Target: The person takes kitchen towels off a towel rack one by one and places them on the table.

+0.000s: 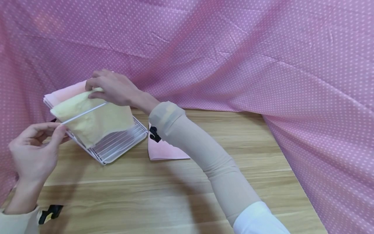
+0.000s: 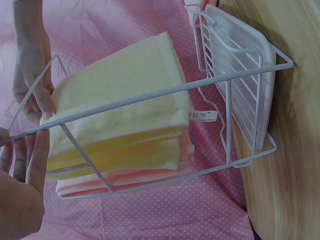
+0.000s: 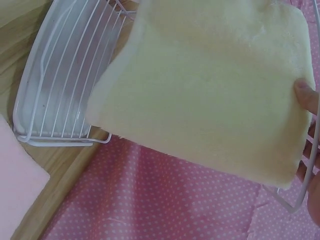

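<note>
A white wire rack (image 1: 83, 113) stands at the left of the wooden table, with a white drip tray (image 1: 125, 150) at its base. My left hand (image 1: 36, 151) pinches the rack's upper corner between thumb and fingers. With my right hand (image 1: 115, 87), I pinch the upper edge of a pale yellow towel (image 1: 100, 122), which hangs folded over a bar of the rack. Behind it a pink towel (image 1: 68, 92) hangs on another bar. A small white label (image 2: 202, 116) sticks out beside the towels in the left wrist view.
A pink cloth (image 1: 165, 150) lies on the table right of the rack, partly hidden under my right forearm. Pink dotted fabric (image 1: 204, 65) hangs behind and around the wooden table (image 1: 131, 195).
</note>
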